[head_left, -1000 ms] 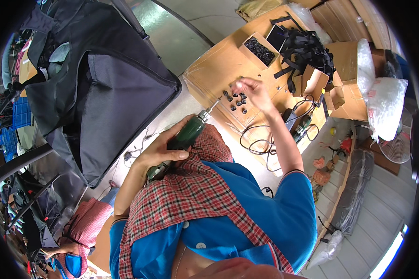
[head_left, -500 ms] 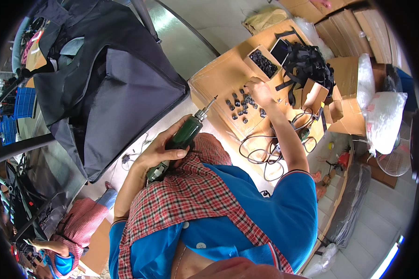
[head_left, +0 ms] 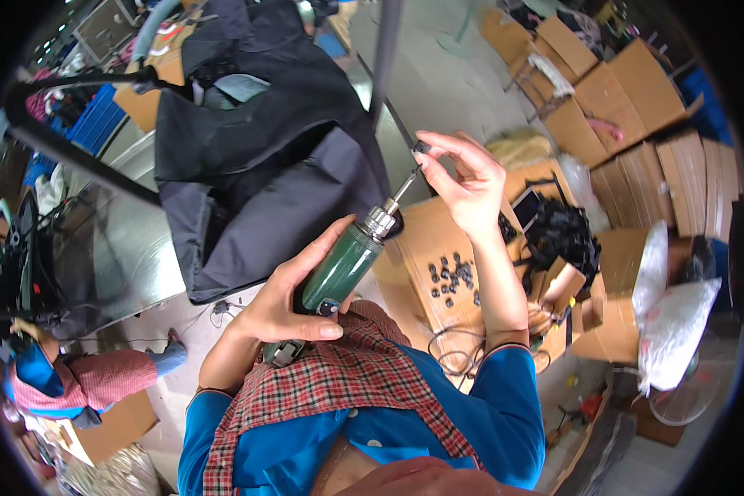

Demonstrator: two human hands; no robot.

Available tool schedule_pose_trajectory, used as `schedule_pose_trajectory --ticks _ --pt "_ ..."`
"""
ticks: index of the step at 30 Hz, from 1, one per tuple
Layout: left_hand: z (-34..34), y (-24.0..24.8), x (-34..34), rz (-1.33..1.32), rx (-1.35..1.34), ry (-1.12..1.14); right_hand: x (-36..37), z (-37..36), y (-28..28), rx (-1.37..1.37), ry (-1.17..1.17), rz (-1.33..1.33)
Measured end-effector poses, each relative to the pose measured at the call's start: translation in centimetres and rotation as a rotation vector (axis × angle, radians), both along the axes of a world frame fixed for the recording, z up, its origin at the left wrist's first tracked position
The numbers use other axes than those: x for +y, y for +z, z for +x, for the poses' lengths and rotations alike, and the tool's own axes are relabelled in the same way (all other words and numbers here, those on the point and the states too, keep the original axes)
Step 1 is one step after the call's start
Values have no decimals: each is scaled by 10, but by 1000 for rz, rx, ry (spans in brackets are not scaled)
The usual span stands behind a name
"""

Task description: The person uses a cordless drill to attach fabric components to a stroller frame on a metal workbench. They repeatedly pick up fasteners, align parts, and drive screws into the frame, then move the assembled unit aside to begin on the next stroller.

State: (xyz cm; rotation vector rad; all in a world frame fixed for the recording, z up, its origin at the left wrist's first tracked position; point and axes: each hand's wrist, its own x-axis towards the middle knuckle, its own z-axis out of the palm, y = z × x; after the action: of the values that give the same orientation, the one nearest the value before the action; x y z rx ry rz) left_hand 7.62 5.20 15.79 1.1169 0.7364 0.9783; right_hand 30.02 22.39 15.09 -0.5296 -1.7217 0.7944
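Note:
In my left hand (head_left: pixel 277 306) is a green electric screwdriver (head_left: pixel 339 269), its bit pointing up and to the right. My fingers wrap around its body. My right hand (head_left: pixel 475 186) pinches a small black plastic piece (head_left: pixel 422 148) between thumb and fingertips, right at the tip of the bit. Whether the bit sits in the piece cannot be made out. Several similar black pieces (head_left: pixel 452 279) lie loose on a cardboard surface (head_left: pixel 405 244) below my right forearm. Beyond the screwdriver, at left, is a large black fabric item (head_left: pixel 289 223) with dark tubes about it.
A heap of black straps (head_left: pixel 558 236) and a small open carton (head_left: pixel 560 281) lie on the cardboard at right. A cable (head_left: pixel 455 347) coils near my right elbow. Stacked cartons (head_left: pixel 678 178) and a plastic bag (head_left: pixel 678 331) stand farther right. Another person (head_left: pixel 99 380) is at lower left.
My right hand has risen from the loose pieces on the cardboard to the screwdriver tip, now with a black piece in its fingers. The view has shifted, and the screwdriver is held higher.

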Motion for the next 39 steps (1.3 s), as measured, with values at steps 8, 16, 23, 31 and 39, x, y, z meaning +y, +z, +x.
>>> schedule_pose_trajectory --ticks 8,16,23,31,39 --pt "-57 7 -29 39 -105 120 -22 -81 44 -92 59 297" --pt "-159 -4 -58 196 -279 77 -49 -173 80 -186 284 484" --pt "-244 -21 -74 327 -541 29 28 -276 -8 -823 407 296" --pt "-294 -25 -85 271 -608 96 159 -258 -52 -1347 -297 -59" --pt "-306 -27 -75 313 -635 152 177 -248 106 -709 -72 -274"
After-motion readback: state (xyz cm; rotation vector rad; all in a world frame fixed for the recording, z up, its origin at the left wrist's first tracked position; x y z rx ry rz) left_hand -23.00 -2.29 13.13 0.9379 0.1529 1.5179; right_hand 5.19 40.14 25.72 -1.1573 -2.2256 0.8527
